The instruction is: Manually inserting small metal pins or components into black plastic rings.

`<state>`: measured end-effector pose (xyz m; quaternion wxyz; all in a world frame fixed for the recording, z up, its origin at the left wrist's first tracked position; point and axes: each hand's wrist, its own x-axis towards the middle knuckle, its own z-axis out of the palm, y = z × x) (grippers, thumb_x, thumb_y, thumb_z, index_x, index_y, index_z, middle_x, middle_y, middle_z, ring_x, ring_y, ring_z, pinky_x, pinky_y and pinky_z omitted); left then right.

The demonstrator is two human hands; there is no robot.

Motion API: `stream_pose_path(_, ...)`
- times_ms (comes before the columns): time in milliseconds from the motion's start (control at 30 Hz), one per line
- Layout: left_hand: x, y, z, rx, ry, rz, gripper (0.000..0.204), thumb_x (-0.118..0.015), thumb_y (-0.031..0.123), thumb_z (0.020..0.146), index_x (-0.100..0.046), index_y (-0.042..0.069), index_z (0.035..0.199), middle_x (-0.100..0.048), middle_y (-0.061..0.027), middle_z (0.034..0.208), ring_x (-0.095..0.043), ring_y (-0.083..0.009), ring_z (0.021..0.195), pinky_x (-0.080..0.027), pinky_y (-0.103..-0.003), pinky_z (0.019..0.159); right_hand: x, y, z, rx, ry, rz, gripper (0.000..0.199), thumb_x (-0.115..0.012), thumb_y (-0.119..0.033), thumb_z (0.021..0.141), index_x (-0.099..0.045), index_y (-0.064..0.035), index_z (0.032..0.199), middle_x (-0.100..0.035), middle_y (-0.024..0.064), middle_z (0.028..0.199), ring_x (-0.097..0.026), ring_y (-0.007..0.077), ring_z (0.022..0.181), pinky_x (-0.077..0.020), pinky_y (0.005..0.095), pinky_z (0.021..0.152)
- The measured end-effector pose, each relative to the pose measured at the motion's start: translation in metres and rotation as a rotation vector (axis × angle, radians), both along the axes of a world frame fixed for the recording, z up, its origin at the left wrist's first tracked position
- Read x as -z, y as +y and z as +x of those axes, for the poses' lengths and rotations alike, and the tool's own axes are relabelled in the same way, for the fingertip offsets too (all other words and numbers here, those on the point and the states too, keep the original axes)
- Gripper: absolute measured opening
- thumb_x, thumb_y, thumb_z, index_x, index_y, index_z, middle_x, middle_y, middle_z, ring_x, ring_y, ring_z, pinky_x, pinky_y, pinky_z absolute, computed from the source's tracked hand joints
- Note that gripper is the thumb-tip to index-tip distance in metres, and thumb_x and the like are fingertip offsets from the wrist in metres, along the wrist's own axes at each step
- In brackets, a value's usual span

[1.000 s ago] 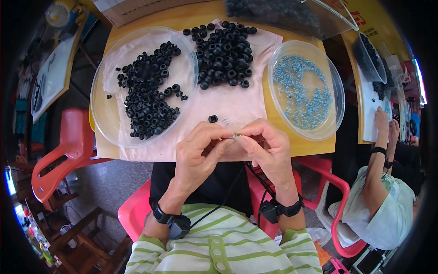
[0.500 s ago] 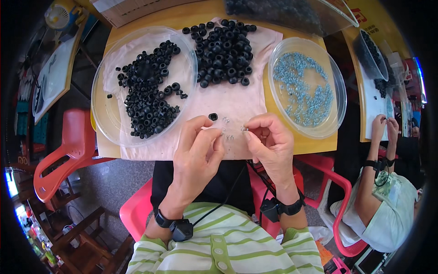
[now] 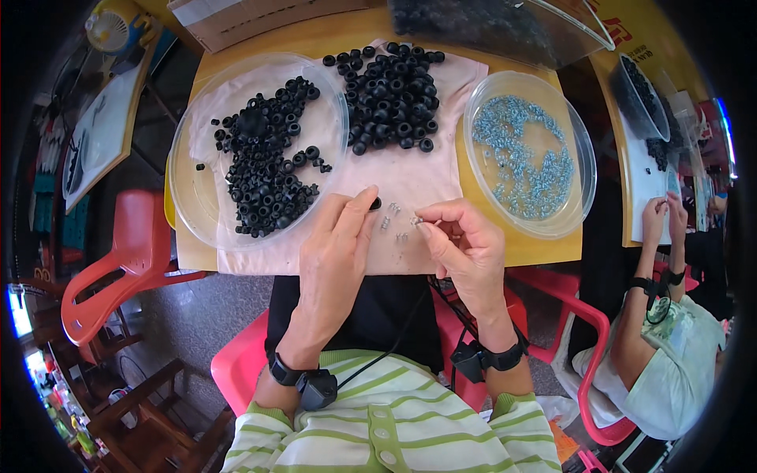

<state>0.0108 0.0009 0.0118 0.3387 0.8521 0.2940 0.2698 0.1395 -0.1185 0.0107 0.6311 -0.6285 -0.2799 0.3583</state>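
Observation:
My left hand (image 3: 335, 248) lies on the pale pink cloth (image 3: 418, 177), its fingertips pinching a small black rubber ring (image 3: 375, 203). My right hand (image 3: 465, 244) pinches a small silvery spring (image 3: 415, 221) between thumb and forefinger. A few loose springs (image 3: 392, 223) lie on the cloth between both hands. A loose heap of black rings (image 3: 390, 91) sits on the cloth beyond them.
A clear round tray (image 3: 189, 197) at the left holds many black rings. Another clear tray (image 3: 579, 158) at the right holds silvery springs. Red plastic chairs (image 3: 118, 268) stand at both sides. A second person (image 3: 666, 347) works at the right.
My hands were joined near my body a second ago. They have moved forward onto the cloth and parted, the left reaching the black ring, the right taking a spring.

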Motion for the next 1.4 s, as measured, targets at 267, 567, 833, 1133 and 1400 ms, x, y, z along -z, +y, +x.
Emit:
stream_pose_path(267, 0.002, 0.000, -0.003, 0.003, -0.184, -0.205, 0.023, -0.062, -0.006, 0.085, -0.063, -0.001, 0.108, -0.061, -0.0072, 0.093, -0.060, -0.0139, 0.078, -0.047, -0.024, 0.069, -0.001, -0.001, -0.002, 0.004, 0.062, 0.000, 0.011, -0.064, -0.006, 0.089, -0.062, 0.0004, 0.098, -0.059, -0.0014, 0.077, -0.049, 0.0010, 0.055, -0.0400, 0.0163, 0.045)
stream_pose_path(567, -0.018, -0.015, -0.029, 0.199, -0.663, -1.268, 0.026, -0.063, 0.002, 0.090, -0.058, -0.002, 0.115, -0.065, -0.0120, 0.104, -0.065, -0.0144, 0.091, -0.053, -0.026, 0.083, -0.042, -0.009, -0.012, -0.012, -0.078, 0.123, 0.010, -0.066, -0.002, 0.085, -0.063, -0.0008, 0.095, -0.062, 0.0008, 0.086, -0.056, 0.0029, 0.069, -0.0433, 0.0167, 0.053)
stream_pose_path(833, -0.025, -0.026, -0.033, 0.218, -0.696, -1.349, 0.029, -0.061, 0.003, 0.091, -0.056, -0.002, 0.119, -0.065, -0.0129, 0.108, -0.065, -0.0154, 0.090, -0.053, -0.026, 0.083, -0.057, -0.017, -0.020, -0.026, -0.383, 0.170, 0.013, -0.070, 0.001, 0.080, -0.067, -0.0030, 0.092, -0.066, 0.0035, 0.087, -0.055, 0.0050, 0.063, -0.0413, 0.0183, 0.050)
stream_pose_path(1133, -0.026, -0.030, -0.038, 0.248, -0.608, -1.013, 0.030, -0.065, -0.006, 0.086, -0.060, -0.003, 0.115, -0.057, -0.0064, 0.106, -0.058, -0.0110, 0.098, -0.049, -0.024, 0.088, -0.060, -0.019, -0.025, -0.024, -0.667, 0.193, 0.017, -0.073, 0.004, 0.077, -0.066, -0.0021, 0.092, -0.066, 0.0063, 0.086, -0.057, 0.0084, 0.063, -0.0446, 0.0213, 0.052)
stream_pose_path(1400, -0.026, -0.026, -0.038, 0.304, -0.517, -0.785, 0.029, -0.067, -0.008, 0.082, -0.062, -0.004, 0.110, -0.060, -0.0093, 0.108, -0.060, -0.0133, 0.094, -0.049, -0.025, 0.085, -0.062, -0.018, -0.024, -0.081, -1.033, 0.219, 0.025, -0.074, 0.003, 0.073, -0.067, -0.0029, 0.096, -0.065, 0.0093, 0.085, -0.064, 0.0191, 0.069, -0.0523, 0.0271, 0.056)
